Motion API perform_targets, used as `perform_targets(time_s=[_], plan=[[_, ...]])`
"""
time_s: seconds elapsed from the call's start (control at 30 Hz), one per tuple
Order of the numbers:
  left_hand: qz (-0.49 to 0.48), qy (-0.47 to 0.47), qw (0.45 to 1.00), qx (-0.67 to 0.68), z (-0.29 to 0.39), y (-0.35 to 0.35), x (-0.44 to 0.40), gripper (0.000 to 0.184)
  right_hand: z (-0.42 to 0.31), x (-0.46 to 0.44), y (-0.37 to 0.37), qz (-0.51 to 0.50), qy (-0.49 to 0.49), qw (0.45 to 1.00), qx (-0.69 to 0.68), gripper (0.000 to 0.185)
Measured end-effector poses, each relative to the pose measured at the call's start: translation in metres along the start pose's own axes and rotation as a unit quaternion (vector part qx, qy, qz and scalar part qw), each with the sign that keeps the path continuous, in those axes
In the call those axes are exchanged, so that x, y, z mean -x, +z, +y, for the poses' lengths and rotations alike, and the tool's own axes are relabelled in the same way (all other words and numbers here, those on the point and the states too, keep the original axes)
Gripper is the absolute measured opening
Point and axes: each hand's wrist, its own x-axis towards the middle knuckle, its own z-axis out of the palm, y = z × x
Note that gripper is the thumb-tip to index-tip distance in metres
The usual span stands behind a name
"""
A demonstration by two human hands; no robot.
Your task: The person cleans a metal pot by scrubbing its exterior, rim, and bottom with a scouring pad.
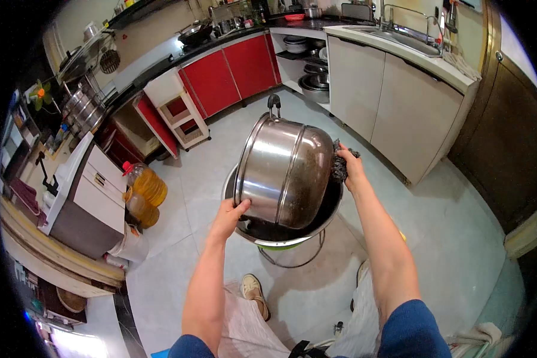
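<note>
A large steel pot lies tilted on its side over a wide metal basin, its darkened base turned to the right. One black handle sticks up at its far side. My left hand grips the pot by its near handle and rim, fingers closed and partly hidden. In my right hand is a dark grey steel wool scrubber, pressed against the pot's base. The inside of the basin is mostly hidden under the pot.
The basin rests on a round wire stand between my feet. Oil jugs stand on the floor at left, near a white slatted rack. Red cabinets line the back; a pale sink cabinet stands at right.
</note>
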Motion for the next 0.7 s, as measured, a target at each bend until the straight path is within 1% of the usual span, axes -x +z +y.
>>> perform_targets(time_s=[0.07,0.1,0.13,0.17,0.2,0.23,0.27,0.3,0.37,0.4,0.43,0.5,0.53,0.57,0.67,0.7], plan=[[0.038,0.069,0.992,0.096,-0.012,0.003,-0.012,0.031,-0.005,-0.001,0.007,-0.01,0.001,1.0,-0.01,0.04],[0.043,0.071,0.992,0.097,-0.013,0.005,-0.015,0.031,-0.01,-0.001,0.012,-0.008,-0.032,0.999,0.024,0.037],[0.05,0.049,0.991,0.112,-0.015,0.006,-0.018,0.032,-0.014,0.0,0.017,-0.006,-0.066,0.996,0.058,0.035],[0.057,0.028,0.99,0.129,-0.017,0.006,-0.02,0.032,-0.021,0.001,0.022,-0.011,-0.065,0.996,0.059,0.035],[0.056,0.017,0.992,0.113,-0.018,0.006,-0.02,0.033,-0.032,0.004,0.029,-0.025,-0.21,0.952,0.22,0.031],[0.059,0.019,0.991,0.117,-0.023,0.005,-0.022,0.033,-0.047,0.01,0.039,-0.037,-0.346,0.862,0.369,0.028],[0.051,0.028,0.988,0.143,-0.03,0.006,-0.025,0.034,-0.055,0.015,0.053,-0.054,-0.413,0.822,0.387,0.025],[0.043,0.037,0.984,0.169,-0.035,0.007,-0.028,0.035,-0.062,0.022,0.067,-0.056,-0.415,0.82,0.389,0.025],[0.063,0.033,0.985,0.156,-0.029,0.01,-0.026,0.037,-0.072,0.032,0.096,-0.087,-0.484,0.664,0.563,0.025],[0.079,0.027,0.987,0.139,-0.025,0.011,-0.023,0.039,-0.075,0.033,0.108,-0.093,-0.452,0.651,0.603,0.027],[0.081,0.027,0.987,0.138,-0.023,0.011,-0.022,0.039,-0.077,0.027,0.118,-0.095,-0.453,0.652,0.601,0.027],[0.075,0.013,0.99,0.116,-0.017,0.013,-0.019,0.042,-0.082,0.01,0.136,-0.114,-0.43,0.566,0.694,0.027],[0.078,0.023,0.988,0.134,-0.016,0.016,-0.018,0.041,-0.082,0.003,0.146,-0.111,-0.398,0.576,0.705,0.024],[0.079,0.023,0.987,0.135,-0.017,0.015,-0.019,0.041,-0.08,-0.001,0.155,-0.112,-0.399,0.576,0.705,0.024],[0.066,0.024,0.989,0.131,-0.016,0.015,-0.021,0.039,-0.067,-0.011,0.177,-0.138,-0.392,0.513,0.751,0.018],[0.07,0.023,0.988,0.134,-0.009,0.017,-0.018,0.036,-0.058,-0.01,0.182,-0.15,-0.396,0.506,0.751,0.018]])
